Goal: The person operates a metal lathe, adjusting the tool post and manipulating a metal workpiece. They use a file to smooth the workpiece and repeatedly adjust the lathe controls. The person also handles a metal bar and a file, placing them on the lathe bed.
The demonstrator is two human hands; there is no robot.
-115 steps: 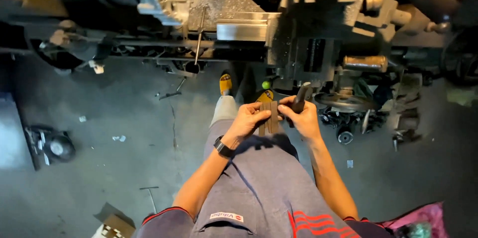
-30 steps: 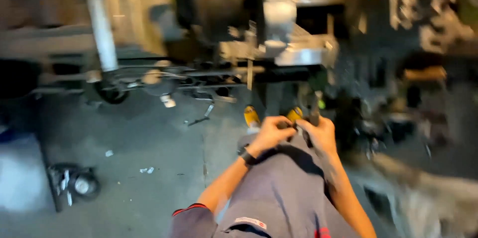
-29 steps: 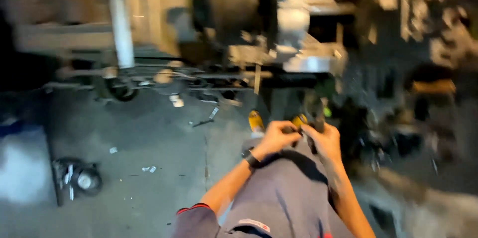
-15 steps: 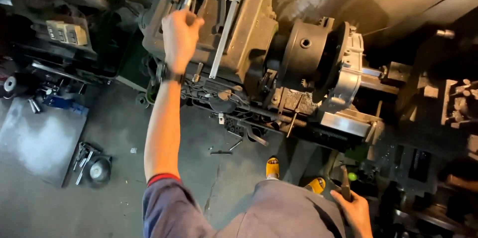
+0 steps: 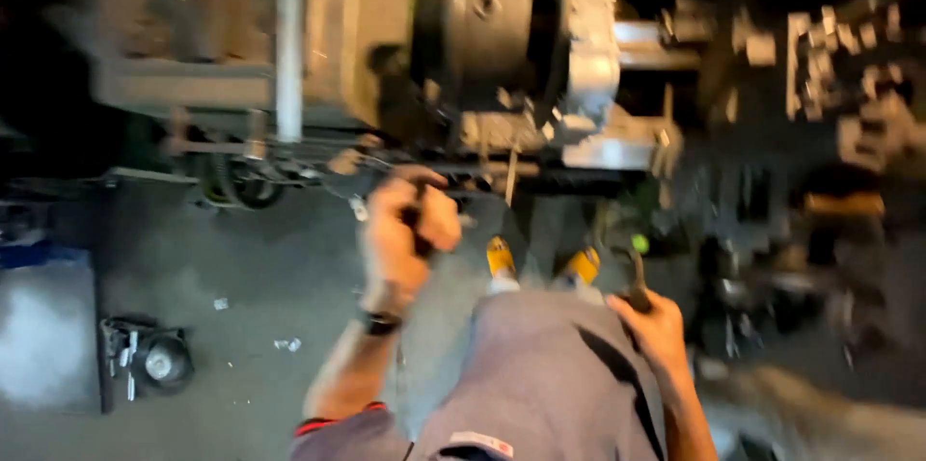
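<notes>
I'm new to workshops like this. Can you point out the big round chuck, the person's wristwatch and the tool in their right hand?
Chuck (image 5: 487, 32), head view, on its dark round body.
Wristwatch (image 5: 378, 323), head view, on its band.
Dark-handled tool (image 5: 638, 280), head view, on the shaft above the right hand (image 5: 656, 331).

The person wears a grey work garment with a small white patch near the lower edge and a short sleeve trimmed in red. A dark wristwatch circles the left wrist. Both shoes have yellow toes. Motion blur hides finer detail.
</notes>
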